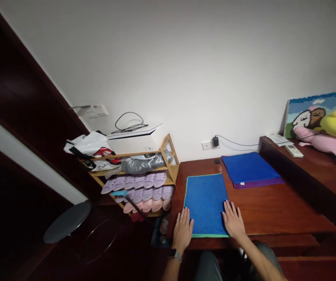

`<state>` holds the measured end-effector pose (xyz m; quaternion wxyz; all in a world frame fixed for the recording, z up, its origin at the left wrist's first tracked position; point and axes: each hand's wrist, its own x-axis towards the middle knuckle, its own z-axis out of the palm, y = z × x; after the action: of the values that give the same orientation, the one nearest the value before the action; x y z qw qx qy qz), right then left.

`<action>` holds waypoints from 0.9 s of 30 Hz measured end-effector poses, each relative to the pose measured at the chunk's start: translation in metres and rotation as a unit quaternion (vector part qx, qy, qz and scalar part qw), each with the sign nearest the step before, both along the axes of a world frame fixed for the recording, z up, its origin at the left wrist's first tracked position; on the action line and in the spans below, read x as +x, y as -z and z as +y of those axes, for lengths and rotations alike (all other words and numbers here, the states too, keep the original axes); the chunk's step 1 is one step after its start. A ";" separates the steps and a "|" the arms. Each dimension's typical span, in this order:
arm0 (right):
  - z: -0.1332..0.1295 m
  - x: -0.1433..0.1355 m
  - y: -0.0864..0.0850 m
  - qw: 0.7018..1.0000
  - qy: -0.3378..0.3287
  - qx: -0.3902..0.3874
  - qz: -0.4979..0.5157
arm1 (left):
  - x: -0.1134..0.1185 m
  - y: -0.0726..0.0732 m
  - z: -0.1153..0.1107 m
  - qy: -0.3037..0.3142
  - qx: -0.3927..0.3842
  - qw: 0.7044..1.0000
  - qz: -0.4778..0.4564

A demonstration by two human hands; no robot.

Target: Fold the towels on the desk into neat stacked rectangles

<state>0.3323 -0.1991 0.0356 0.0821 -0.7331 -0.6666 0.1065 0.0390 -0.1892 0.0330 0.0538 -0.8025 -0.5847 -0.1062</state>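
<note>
A blue towel (205, 203) with green edging lies flat on the wooden desk (261, 207). At its left edge rests my left hand (183, 228), open and palm down, a watch on the wrist. My right hand (232, 220) is flat against the towel's right edge, fingers spread. Neither hand grips anything. Behind and to the right is a folded stack of towels, a blue one (249, 168) on top of a purple one (261, 184), with a small white label at the front edge.
To the left stands a wooden shoe rack (172, 171) holding several lilac and pink slippers, with a white box (135, 142) on top. A round stool (68, 222) is farther left. On the raised right ledge are a remote control (294, 151) and a pink plush toy (320, 141).
</note>
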 end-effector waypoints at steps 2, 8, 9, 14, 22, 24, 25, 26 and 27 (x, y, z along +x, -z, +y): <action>-0.012 -0.001 0.006 1.000 -0.005 0.019 0.012 | 0.032 0.001 0.000 0.037 0.019 0.999 -0.015; -0.024 -0.001 0.017 1.000 -0.007 0.011 0.027 | 0.110 0.012 -0.001 0.136 -0.016 0.990 -0.023; -0.023 -0.001 0.017 0.999 -0.005 0.012 0.030 | 0.109 0.014 -0.001 0.134 -0.019 0.991 -0.019; -0.022 -0.001 0.014 0.999 -0.003 0.020 0.038 | 0.038 0.030 -0.008 0.082 0.031 0.996 0.001; -0.027 -0.001 -0.002 0.999 -0.008 -0.011 0.039 | -0.044 0.038 -0.016 0.015 0.065 0.998 0.019; -0.033 -0.004 -0.007 0.998 -0.019 -0.023 0.054 | -0.050 0.035 -0.008 0.014 0.054 0.998 0.027; -0.038 -0.008 -0.009 0.997 -0.027 -0.025 0.063 | -0.055 0.032 -0.002 0.017 0.046 0.998 0.032; -0.044 -0.012 -0.010 0.996 -0.036 -0.025 0.072 | -0.062 0.029 0.004 0.026 0.038 0.998 0.038; -0.051 -0.018 -0.011 0.996 -0.044 -0.023 0.079 | -0.070 0.025 0.011 0.040 0.027 0.998 0.046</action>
<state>0.3145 -0.2504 0.0464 0.1126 -0.6939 -0.6874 0.1826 -0.0308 -0.1782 0.0079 0.0981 -0.8275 -0.5459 -0.0875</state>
